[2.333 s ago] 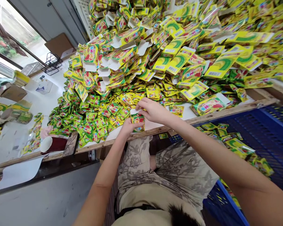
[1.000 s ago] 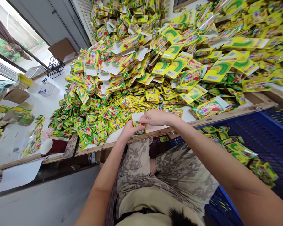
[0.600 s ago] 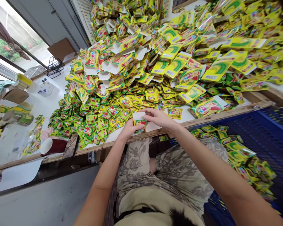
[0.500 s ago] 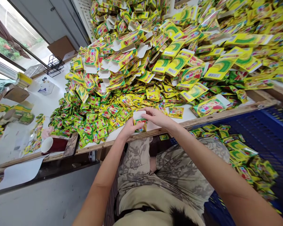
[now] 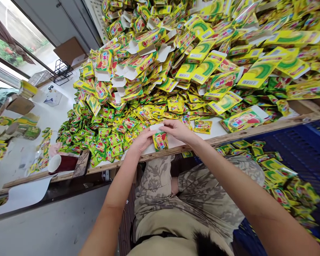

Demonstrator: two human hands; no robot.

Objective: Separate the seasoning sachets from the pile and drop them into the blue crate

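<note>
A small yellow and green carton (image 5: 160,140) with a white top flap stands at the near edge of the white table (image 5: 53,117). My left hand (image 5: 141,140) grips its left side with curled fingers. My right hand (image 5: 177,128) pinches the top flap from the right. Just beyond the carton lie heaps of small green and yellow sachets (image 5: 106,133). Behind them rises a mound of flat yellow cartons (image 5: 202,67), some with open white flaps.
A blue crate (image 5: 295,153) at the right holds several filled cartons (image 5: 277,174). A white cup on a dark red holder (image 5: 59,163) and a phone (image 5: 81,163) sit at the table's wooden edge. Cardboard boxes (image 5: 18,105) and a black wire rack (image 5: 59,73) stand far left.
The carton has stayed between both hands near the table edge. My right hand has worked over its top flap, and the carton now sits a little more to the right and upright.
</note>
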